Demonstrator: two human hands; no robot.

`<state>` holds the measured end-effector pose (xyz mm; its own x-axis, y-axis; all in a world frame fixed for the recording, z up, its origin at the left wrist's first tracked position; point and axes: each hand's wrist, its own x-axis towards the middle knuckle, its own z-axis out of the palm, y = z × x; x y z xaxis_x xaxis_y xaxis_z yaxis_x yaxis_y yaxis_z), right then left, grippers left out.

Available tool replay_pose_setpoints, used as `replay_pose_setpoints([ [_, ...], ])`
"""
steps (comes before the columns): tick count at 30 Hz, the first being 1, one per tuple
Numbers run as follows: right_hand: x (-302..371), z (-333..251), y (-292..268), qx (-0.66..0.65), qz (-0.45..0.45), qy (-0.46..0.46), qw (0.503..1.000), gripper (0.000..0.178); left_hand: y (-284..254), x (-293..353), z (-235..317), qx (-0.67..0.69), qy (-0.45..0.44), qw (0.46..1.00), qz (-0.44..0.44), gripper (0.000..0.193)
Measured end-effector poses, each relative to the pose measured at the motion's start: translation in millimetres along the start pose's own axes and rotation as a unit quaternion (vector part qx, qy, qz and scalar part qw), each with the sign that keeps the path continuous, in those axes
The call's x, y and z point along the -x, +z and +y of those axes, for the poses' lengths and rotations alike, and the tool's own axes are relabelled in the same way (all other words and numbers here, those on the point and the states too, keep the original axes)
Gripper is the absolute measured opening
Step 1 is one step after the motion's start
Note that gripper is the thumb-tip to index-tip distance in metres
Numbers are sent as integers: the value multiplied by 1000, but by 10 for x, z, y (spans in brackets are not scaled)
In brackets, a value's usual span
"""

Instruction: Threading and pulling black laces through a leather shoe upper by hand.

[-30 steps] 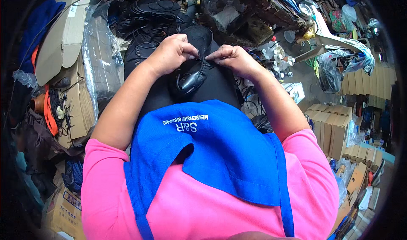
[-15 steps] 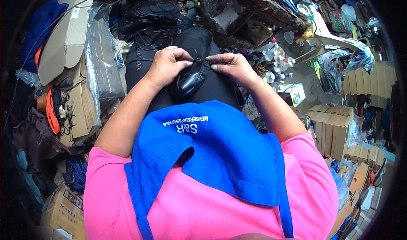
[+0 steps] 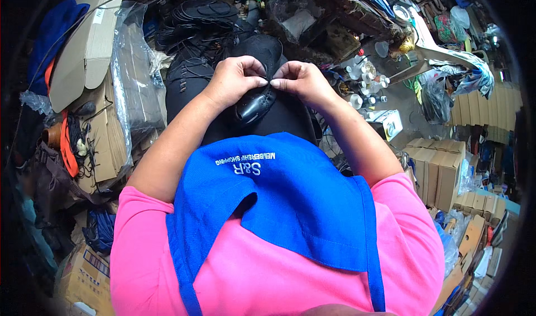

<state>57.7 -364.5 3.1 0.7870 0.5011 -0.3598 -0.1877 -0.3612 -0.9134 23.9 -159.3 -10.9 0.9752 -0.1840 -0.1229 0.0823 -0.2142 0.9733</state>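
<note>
A glossy black shoe (image 3: 254, 105) rests on my lap, over black trousers. My left hand (image 3: 233, 80) and my right hand (image 3: 298, 81) meet just above it, thumbs and fingertips pinched together at the shoe's upper end, holding its top edge or lace; what exactly is pinched is too small to tell. A blue apron (image 3: 285, 204) over a pink shirt covers my chest below the shoe.
A heap of black shoe parts and laces (image 3: 201, 22) lies beyond my knees. Flattened cardboard and plastic-wrapped sheets (image 3: 111, 92) stack at the left. Small white bottles (image 3: 363, 87) sit at the right, with rows of brown cardboard boxes (image 3: 441, 170) further right.
My hands have drawn closer together over the shoe until the fingertips touch. The shoe has stayed on my lap.
</note>
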Motion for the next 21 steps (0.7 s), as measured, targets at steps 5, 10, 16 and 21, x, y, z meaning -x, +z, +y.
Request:
replay_pose_setpoints([
  [5,-73,-3,-91,154,29,-148,977,18,-210,-29,-58,-214,209,953,52,11],
  [10,78,-46,-256,19,-4,2,1000,18,-305,139,48,-154,73,985,-1,11],
  [16,41,237,-233,54,2,-108,993,19,-207,123,280,-306,64,948,-59,14],
  [21,239,187,-431,21,-86,-31,996,15,-211,89,258,-339,104,932,-74,14],
])
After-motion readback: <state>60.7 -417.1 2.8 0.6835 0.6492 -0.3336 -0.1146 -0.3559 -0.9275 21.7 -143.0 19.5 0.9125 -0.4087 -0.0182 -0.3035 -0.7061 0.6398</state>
